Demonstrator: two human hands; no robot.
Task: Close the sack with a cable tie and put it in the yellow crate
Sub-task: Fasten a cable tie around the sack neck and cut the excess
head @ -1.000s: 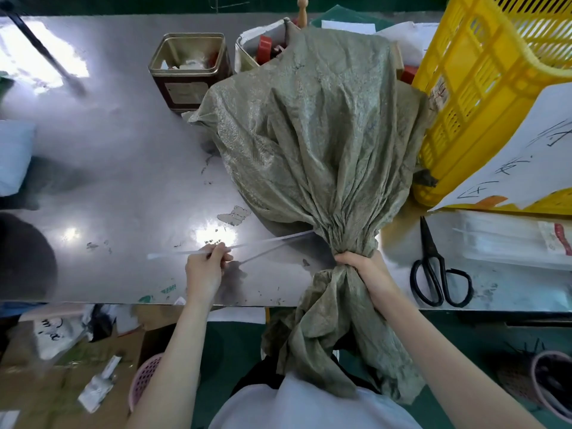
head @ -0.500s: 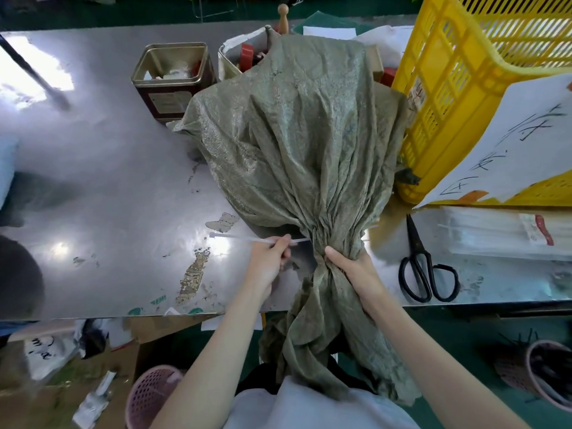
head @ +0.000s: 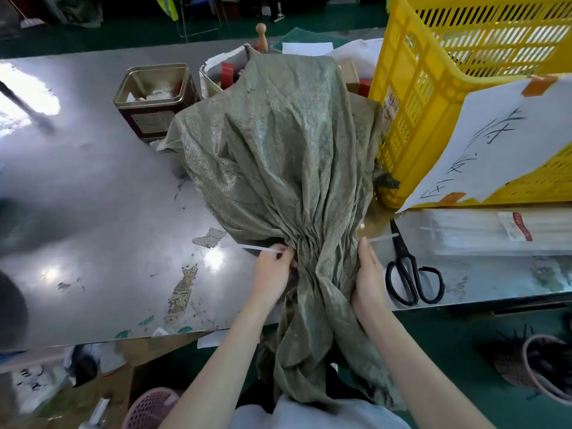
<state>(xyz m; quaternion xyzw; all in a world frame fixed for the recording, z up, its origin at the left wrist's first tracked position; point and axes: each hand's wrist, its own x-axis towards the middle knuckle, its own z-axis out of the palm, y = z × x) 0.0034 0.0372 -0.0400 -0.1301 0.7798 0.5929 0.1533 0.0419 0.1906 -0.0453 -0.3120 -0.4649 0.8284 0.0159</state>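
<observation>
1. Scuffed steel counter [head: 93,196] under glare, over a green floor — a square tin [head: 154,100] stands at the back.
2. I see handwritten strokes on the paper sheet [head: 495,144] taped to the yellow crate [head: 433,72]; I cannot read them.
3. Green sack [head: 278,150] lies on the counter, touching the crate, its neck bunched at the near edge.
4. My left hand [head: 272,274] pinches the white cable tie [head: 263,249]; my right hand [head: 368,274] is closed on the neck — the tie's other end pokes out beside black scissors [head: 411,274].

White paper sheet [head: 483,144]: handwritten characters, illegible.

Steel table [head: 93,212]: sack [head: 278,144], scissors [head: 411,274], crate [head: 433,88], tin [head: 154,100].
</observation>
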